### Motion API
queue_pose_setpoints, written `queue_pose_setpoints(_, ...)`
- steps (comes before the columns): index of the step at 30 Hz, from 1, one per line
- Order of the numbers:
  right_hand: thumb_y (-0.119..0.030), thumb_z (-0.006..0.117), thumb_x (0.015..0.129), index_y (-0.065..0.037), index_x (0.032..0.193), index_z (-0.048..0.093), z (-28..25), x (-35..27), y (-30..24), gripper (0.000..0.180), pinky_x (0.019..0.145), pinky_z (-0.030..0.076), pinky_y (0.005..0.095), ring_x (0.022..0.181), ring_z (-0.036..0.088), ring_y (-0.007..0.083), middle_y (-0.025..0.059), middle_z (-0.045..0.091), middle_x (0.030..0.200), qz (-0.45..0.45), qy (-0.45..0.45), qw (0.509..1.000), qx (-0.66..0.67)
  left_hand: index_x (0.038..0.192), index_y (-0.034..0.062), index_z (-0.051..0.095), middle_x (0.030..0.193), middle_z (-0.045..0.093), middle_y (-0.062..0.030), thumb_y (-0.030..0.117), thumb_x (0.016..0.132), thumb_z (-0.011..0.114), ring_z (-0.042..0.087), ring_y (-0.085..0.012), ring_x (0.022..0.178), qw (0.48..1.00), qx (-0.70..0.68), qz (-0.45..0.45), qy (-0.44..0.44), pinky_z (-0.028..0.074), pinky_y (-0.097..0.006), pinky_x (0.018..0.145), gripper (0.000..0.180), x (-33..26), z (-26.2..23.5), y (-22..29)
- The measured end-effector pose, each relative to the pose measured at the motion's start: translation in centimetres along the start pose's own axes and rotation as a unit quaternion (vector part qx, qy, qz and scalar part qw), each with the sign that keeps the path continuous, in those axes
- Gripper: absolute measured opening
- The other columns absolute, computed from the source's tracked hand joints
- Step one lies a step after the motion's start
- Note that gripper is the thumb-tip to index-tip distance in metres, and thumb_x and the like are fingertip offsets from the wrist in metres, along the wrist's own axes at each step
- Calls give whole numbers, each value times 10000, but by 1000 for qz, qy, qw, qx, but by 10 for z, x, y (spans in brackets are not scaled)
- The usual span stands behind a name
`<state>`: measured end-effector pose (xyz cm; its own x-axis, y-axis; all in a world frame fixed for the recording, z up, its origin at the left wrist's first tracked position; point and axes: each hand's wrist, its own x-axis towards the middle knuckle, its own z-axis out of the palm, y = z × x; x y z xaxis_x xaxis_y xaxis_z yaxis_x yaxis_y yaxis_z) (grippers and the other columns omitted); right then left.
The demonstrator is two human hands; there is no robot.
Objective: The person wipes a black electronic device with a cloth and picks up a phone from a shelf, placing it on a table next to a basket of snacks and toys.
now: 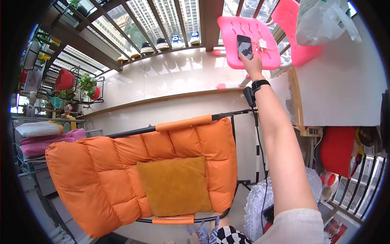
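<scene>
The right hand (252, 66) reaches to the far right and is clamped on the lower end of a black phone (244, 44), thumb across the screen; its remaining fingers are mostly hidden. The phone is over the seat of a pink chair (229, 38), and I cannot tell whether it rests on the seat or is held just above it. Just to its right, a thin white cable with a small white plug (263, 43) lies on the same seat. A black strap (261, 83) circles the wrist, and a black cord (260, 140) hangs near the forearm toward the near side.

To the right of the chair stands a white table (341, 97), with a translucent plastic bag (319, 26) at its far end. Beneath the table is a red bag (337, 150).

At the near middle and left, an orange padded chair (91, 175) bears a mustard cushion (174, 187). Far beyond it, a row of shoes (161, 44) stands along the barred window. To the far left are a red pot (65, 80) and leafy plants (86, 83); nearer, a white pillow (38, 129) lies on pink fabric (53, 141).
</scene>
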<state>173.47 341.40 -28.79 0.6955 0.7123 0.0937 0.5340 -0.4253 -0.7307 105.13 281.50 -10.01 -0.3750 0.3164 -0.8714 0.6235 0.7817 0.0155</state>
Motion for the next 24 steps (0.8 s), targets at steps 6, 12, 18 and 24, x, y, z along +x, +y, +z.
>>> queue_pose_setpoints(6, -588, 821, 619, 93, 1296, 453, 30, 1, -23, 1028, 1025, 444, 433, 1193, 550, 390, 281, 562, 1256, 86, 2, 992, -97, 1506, -36, 218, 1464, 396, -258, 210, 862, 713, 419, -327, 1328, 986, -159, -34, 38, 391, -398, 1065, 849, -2, 2, -91)
queue_pose_setpoints(12, -539, 844, 624, 51, 1235, 469, 25, 9, -3, 928, 991, 475, 401, 1164, 557, 353, 220, 590, 1200, 70, 23, 971, -228, 1503, -23, 234, 1430, 427, -238, 190, 866, 705, 448, -319, 1288, 991, -115, -47, 54, 406, -394, 1049, 820, -34, -10, -23)
queue_pose_setpoints(18, -443, 826, 611, 78, 1255, 445, 25, -4, -23, 911, 992, 456, 410, 1191, 502, 368, 243, 534, 1234, 85, 9, 955, -285, 1513, -1, 216, 1354, 477, -200, 168, 882, 691, 488, -266, 1194, 995, -72, -60, 42, 448, -379, 971, 808, -30, 4, -54)
queue_pose_setpoints(24, -408, 791, 594, 95, 1314, 332, 17, -10, -21, 991, 1011, 430, 407, 1179, 504, 382, 295, 479, 1240, 73, -4, 965, -250, 1492, -15, 250, 1313, 512, -194, 143, 897, 674, 502, -255, 1171, 987, -141, -54, 51, 460, -370, 951, 748, -34, 9, -64)
